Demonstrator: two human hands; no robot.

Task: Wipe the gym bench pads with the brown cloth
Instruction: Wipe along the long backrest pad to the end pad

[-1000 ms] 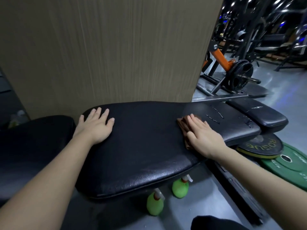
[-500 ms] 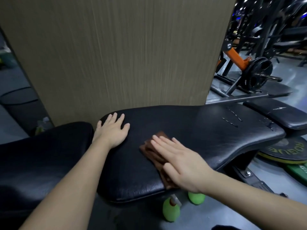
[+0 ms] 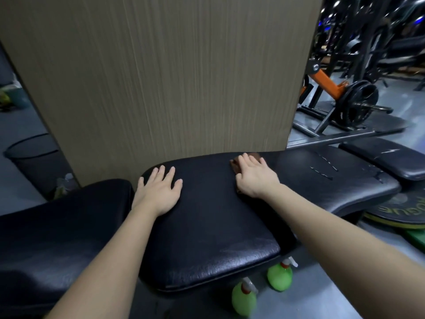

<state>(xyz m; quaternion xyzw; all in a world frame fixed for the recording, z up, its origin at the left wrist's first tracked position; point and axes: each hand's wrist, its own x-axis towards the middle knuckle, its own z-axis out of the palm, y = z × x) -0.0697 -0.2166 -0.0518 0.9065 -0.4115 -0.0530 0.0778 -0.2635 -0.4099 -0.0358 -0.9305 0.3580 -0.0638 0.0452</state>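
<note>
A long black bench pad (image 3: 211, 226) runs across the middle of the view, with a second black pad (image 3: 57, 226) to its left. My left hand (image 3: 161, 192) rests flat on the long pad near its left end, fingers spread, holding nothing. My right hand (image 3: 254, 174) presses flat on the brown cloth (image 3: 235, 165) at the pad's far edge. Only the cloth's corners show around my fingers; the rest is hidden under the palm.
A wood-grain panel (image 3: 172, 77) stands right behind the bench. Two green spray bottles (image 3: 279, 278) sit on the floor under the pad's near edge. Another black pad (image 3: 386, 157), weight plates (image 3: 402, 209) and a plate-loaded machine (image 3: 358, 104) are at the right. A black bin (image 3: 34, 162) stands at the left.
My right hand has slid the brown cloth from the pad's near side to its far edge by the panel. My left hand has stayed flat on the pad.
</note>
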